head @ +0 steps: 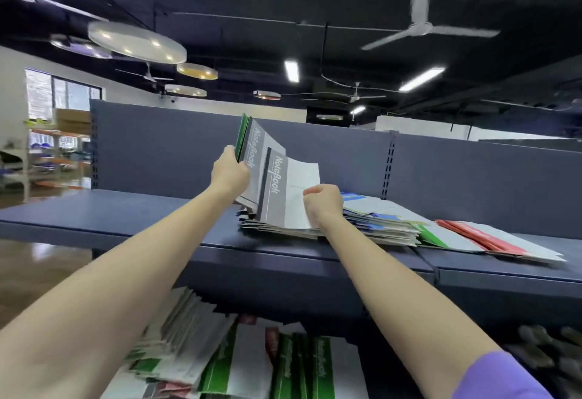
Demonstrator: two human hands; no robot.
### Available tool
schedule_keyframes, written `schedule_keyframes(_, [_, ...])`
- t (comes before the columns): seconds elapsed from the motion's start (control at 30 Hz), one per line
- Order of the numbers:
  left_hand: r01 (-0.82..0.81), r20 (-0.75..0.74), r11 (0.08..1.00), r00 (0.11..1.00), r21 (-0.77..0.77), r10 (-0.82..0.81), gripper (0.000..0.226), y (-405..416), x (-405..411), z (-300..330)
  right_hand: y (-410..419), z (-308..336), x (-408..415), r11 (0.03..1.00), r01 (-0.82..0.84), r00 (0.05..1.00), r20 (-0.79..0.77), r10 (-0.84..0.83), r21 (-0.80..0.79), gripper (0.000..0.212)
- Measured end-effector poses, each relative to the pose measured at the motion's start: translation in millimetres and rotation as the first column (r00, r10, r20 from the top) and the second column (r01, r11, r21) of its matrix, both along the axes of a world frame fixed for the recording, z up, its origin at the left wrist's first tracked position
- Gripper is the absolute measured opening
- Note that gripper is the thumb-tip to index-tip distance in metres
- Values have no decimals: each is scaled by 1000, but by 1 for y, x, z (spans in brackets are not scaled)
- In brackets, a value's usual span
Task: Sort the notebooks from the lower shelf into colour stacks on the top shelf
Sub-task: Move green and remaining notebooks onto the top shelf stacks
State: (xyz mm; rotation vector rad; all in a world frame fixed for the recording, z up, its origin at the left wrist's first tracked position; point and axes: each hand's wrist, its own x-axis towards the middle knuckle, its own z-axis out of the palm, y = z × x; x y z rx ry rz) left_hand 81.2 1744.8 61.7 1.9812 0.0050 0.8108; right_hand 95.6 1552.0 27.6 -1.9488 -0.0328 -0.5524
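Notebooks [252, 153]: grey bundle gripped upright by left hand [229, 171]; right hand [324, 201] pinches one. Top shelf [126, 209] stacks begun at 3 o'clock; many remain on lower shelf [220, 361].

A white ceiling fan [423, 25] hangs from the dark ceiling at the upper right of the frame. Round disc lamps [137, 42] line the upper left, and two lit tube lights [292, 70] sit near the top centre. At far left a window [61, 93] is set in a white wall, with brown cardboard boxes [73, 119] just beside it.
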Motion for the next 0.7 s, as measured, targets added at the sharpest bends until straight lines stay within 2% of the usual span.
schedule_keyframes(0.17, [-35, -2, 999, 999, 11, 35, 7, 45, 29, 2, 45, -1, 33, 974, 11, 996, -86, -32, -228, 12])
schedule_keyframes(0.23, [-76, -11, 997, 997, 7, 76, 8, 62, 37, 2, 59, 1, 44, 950, 39, 994, -85, -68, -309, 21])
schedule_keyframes(0.3, [-114, -19, 993, 993, -14, 113, 13, 79, 42, 3, 67, 6, 53, 902, 68, 988, -95, -119, -426, 22])
schedule_keyframes(0.37, [-130, -32, 990, 991, -49, 129, 17, 97, 48, 2, 73, 10, 60, 824, 68, 978, -127, -168, -563, 8])
schedule_keyframes(0.43, [-124, -38, 991, 992, -59, 121, 18, 112, 53, 3, 74, 13, 66, 756, 29, 958, -198, -209, -654, 17])
schedule_keyframes(0.53, [-77, -39, 995, 996, -56, 75, 18, 125, 61, 5, 77, 18, 67, 744, -42, 923, -310, -226, -667, 12])
schedule_keyframes(0.6, [-18, -61, 997, 998, -70, 14, 17, 126, 65, 6, 82, 20, 70, 684, -66, 920, -309, -239, -727, 7])
schedule_keyframes(0.63, [17, -79, 996, 997, -85, -24, 16, 125, 66, 7, 82, 21, 72, 687, -43, 935, -271, -228, -726, 12])
schedule_keyframes(0.7, [81, -116, 989, 989, -126, -96, 9, 121, 67, 6, 87, 24, 72, 805, -55, 969, -227, -101, -590, 26])
